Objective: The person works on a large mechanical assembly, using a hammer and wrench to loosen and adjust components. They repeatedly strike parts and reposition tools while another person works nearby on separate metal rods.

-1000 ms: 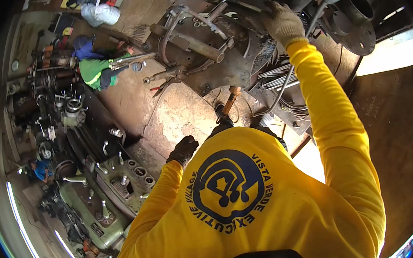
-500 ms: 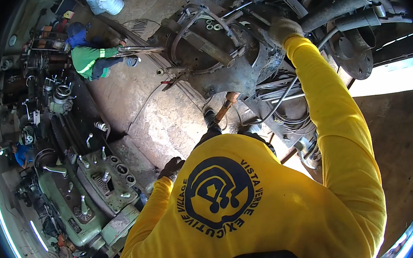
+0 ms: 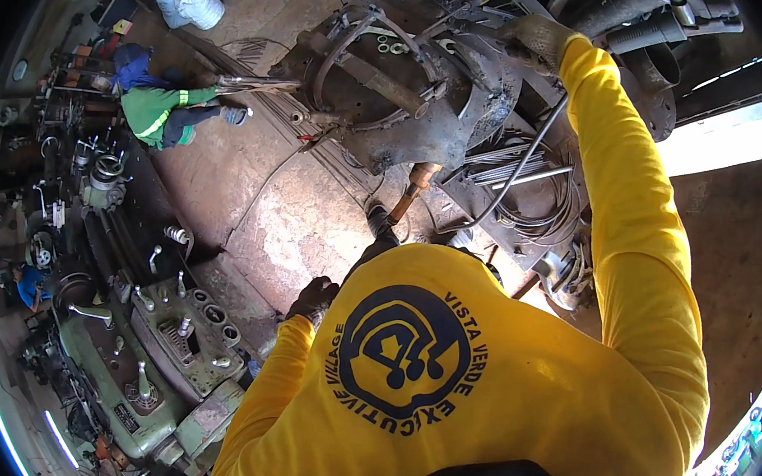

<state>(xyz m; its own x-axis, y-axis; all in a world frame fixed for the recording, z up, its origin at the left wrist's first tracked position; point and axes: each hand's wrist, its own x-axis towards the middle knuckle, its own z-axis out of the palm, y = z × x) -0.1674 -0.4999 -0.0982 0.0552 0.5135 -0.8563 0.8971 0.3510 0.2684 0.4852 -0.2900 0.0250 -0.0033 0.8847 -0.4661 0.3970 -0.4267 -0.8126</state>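
The left grip (image 3: 312, 299) hangs beside the body; whether it is closed, I cannot tell. Beyond, the desk (image 3: 393, 151) bears a tube (image 3: 378, 80) and washers (image 3: 383, 48); at its far right, the right grip (image 3: 540, 43), also unclear, is near a dark pipe (image 3: 611, 11). Farther off, a white sack (image 3: 189, 5) hides its contents.

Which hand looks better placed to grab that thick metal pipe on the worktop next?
Probably the right hand: its arm stretches forward to the worktop, nearer the pipe. The left hand is low beside the yellow shirt.
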